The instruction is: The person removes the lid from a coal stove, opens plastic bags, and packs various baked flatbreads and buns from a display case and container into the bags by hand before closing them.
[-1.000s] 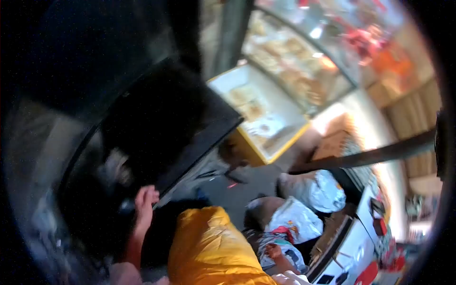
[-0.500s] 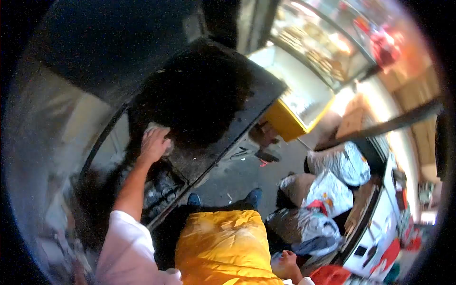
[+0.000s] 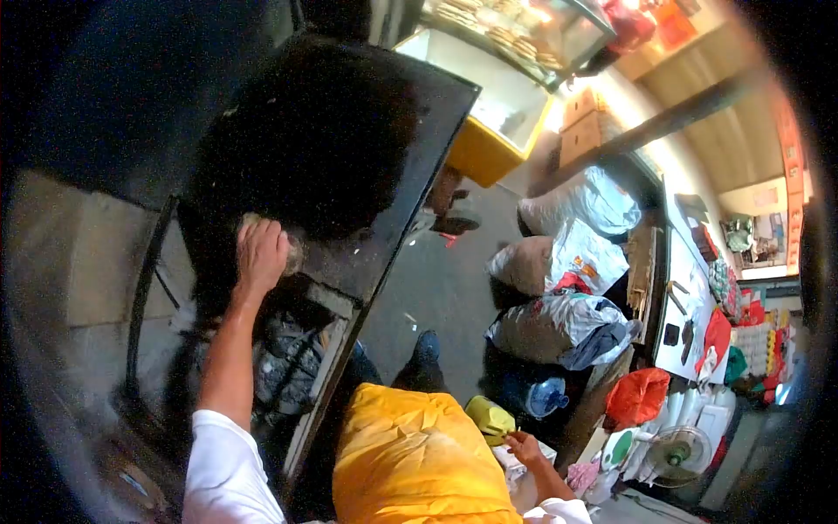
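Observation:
My left hand [image 3: 262,251] presses a pale brownish wad [image 3: 295,257] onto the near part of a large flat surface with a black middle [image 3: 314,148]. Its fingers are closed over the wad, which is partly hidden; I cannot tell whether it is a cloth or a scrubber. On the other side of my body, my right hand [image 3: 525,449] hangs with loosely bent fingers and nothing visible in them. A yellow-green plastic container [image 3: 491,421] is just beyond its fingertips, seemingly apart from them.
Several stuffed white sacks [image 3: 587,262] line the right side of the floor [image 3: 410,279]. A yellow box with a white inside [image 3: 489,150] stands beyond the black surface. A blue water bottle [image 3: 546,397], red bag [image 3: 637,397] and fan [image 3: 676,456] are at lower right.
The view has swung to the right, showing the fan and the yellow-green container. My left hand stays on the wad against the surface. My right arm reaches further out from my body.

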A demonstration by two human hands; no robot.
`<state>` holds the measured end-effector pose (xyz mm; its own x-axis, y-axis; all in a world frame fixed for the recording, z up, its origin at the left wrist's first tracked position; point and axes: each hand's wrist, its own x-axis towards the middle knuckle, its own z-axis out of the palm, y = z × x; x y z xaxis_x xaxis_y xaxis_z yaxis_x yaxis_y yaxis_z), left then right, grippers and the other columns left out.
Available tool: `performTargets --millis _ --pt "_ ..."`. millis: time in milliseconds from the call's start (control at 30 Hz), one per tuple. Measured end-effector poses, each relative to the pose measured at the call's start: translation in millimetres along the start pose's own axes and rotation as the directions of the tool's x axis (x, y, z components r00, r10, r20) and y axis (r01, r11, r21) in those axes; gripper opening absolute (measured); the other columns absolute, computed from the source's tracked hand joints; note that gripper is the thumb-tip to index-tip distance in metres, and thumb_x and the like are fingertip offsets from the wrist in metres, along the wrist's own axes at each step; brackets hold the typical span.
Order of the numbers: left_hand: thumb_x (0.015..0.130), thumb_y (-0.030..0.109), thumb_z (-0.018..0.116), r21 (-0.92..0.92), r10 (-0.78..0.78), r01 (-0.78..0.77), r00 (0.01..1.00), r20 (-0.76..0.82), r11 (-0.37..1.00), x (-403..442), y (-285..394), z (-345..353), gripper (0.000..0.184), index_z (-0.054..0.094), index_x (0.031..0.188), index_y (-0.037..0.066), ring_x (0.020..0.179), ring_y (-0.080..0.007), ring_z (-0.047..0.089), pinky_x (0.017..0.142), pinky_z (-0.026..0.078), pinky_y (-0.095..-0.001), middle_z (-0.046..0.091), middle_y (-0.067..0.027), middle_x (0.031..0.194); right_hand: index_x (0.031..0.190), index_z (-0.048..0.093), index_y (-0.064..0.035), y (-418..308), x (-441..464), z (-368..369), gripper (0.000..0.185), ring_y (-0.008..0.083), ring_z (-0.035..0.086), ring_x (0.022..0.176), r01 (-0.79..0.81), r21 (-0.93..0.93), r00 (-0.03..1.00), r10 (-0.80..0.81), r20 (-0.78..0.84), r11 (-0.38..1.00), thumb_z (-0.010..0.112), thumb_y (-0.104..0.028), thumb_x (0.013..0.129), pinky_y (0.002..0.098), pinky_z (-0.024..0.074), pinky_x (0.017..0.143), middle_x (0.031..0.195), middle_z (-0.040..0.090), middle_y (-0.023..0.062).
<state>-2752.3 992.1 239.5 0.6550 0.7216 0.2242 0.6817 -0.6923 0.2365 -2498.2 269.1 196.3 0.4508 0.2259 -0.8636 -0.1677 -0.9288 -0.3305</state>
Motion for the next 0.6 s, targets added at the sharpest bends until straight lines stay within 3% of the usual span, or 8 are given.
performTargets --millis 100,167,200,233,333,400,500,600 --pt "0.096 0.020 0.051 0.013 0.011 -0.009 0.995 -0.101 1.000 -21 -5 -6 0.020 0.056 0.087 0.003 0.093 -0.0359 0.055 0.096 0.039 -0.0476 0.056 -0.0151 0.090 0.122 0.060 0.0084 -22 3 -10 0.046 0.0233 0.066 0.094 -0.042 0.005 0.998 0.042 -0.052 0.999 0.069 -0.026 0.092 0.0345 0.0574 0.077 0.111 0.068 0.0155" --pt "0.095 0.020 0.053 -0.030 -0.004 0.005 1.000 0.030 1.000 -38 -6 -20 0.020 0.055 0.084 0.003 0.091 -0.0363 0.055 0.094 0.040 -0.0483 0.056 -0.0154 0.088 0.121 0.061 0.0077 -28 15 -8 0.043 0.0233 0.066 0.095 -0.023 0.055 0.998 0.026 -0.059 0.998 0.068 -0.024 0.094 0.0349 0.0576 0.077 0.113 0.067 0.0148" --pt "0.094 0.020 0.054 -0.010 0.024 -0.025 0.999 -0.033 1.000 -49 -9 -21 0.020 0.055 0.083 0.003 0.091 -0.0369 0.055 0.095 0.040 -0.0494 0.056 -0.0156 0.087 0.121 0.061 0.0071 -38 19 -5 0.041 0.0234 0.065 0.096 -0.051 0.005 0.997 0.051 -0.063 0.999 0.067 -0.024 0.095 0.0352 0.0576 0.077 0.113 0.067 0.0145" --pt "0.094 0.021 0.054 -0.052 -0.020 0.021 0.999 0.025 0.998 -65 -13 -25 0.020 0.055 0.083 0.003 0.091 -0.0369 0.055 0.095 0.040 -0.0499 0.056 -0.0158 0.088 0.121 0.061 0.0064 -45 21 -2 0.040 0.0234 0.065 0.096 -0.086 -0.044 0.994 0.083 -0.066 0.995 0.067 -0.023 0.095 0.0355 0.0577 0.077 0.113 0.067 0.0142" --pt "0.094 0.021 0.054 -0.008 -0.020 0.020 0.999 0.029 1.000 -106 -21 -40 0.020 0.055 0.084 0.003 0.091 -0.0381 0.054 0.091 0.041 -0.0499 0.056 -0.0173 0.089 0.121 0.062 0.0057 -80 30 12 0.039 0.0235 0.065 0.096 -0.049 0.003 0.999 0.049 -0.013 0.999 0.066 -0.024 0.096 0.0358 0.0579 0.078 0.113 0.066 0.0147" --pt "0.094 0.020 0.053 -0.057 -0.156 0.167 0.975 0.157 0.984 -134 -27 -52 0.021 0.055 0.086 0.001 0.092 -0.0398 0.053 0.087 0.041 -0.0508 0.056 -0.0189 0.092 0.121 0.062 0.0065 -112 34 18 0.039 0.0234 0.067 0.094 -0.031 -0.033 0.999 0.032 0.024 0.999 0.064 -0.024 0.097 0.0353 0.0582 0.078 0.114 0.067 0.0149" --pt "0.095 0.020 0.053 -0.105 -0.340 0.368 0.915 0.216 0.924 -167 -27 -67 0.021 0.054 0.088 0.000 0.092 -0.0413 0.052 0.083 0.041 -0.0509 0.056 -0.0203 0.093 0.123 0.061 0.0063 -125 57 19 0.040 0.0232 0.068 0.093 0.020 -0.026 0.997 -0.018 0.078 0.999 0.063 -0.025 0.097 0.0349 0.0580 0.078 0.114 0.067 0.0148" --pt "0.095 0.021 0.052 -0.124 -0.424 0.451 0.884 0.195 0.884 -201 -32 -78 0.022 0.053 0.089 -0.001 0.089 -0.0419 0.053 0.079 0.042 -0.0500 0.056 -0.0207 0.090 0.126 0.058 0.0064 -122 87 15 0.041 0.0234 0.067 0.097 0.132 -0.044 0.985 -0.126 0.114 0.990 0.063 -0.023 0.097 0.0355 0.0576 0.080 0.113 0.067 0.0152"
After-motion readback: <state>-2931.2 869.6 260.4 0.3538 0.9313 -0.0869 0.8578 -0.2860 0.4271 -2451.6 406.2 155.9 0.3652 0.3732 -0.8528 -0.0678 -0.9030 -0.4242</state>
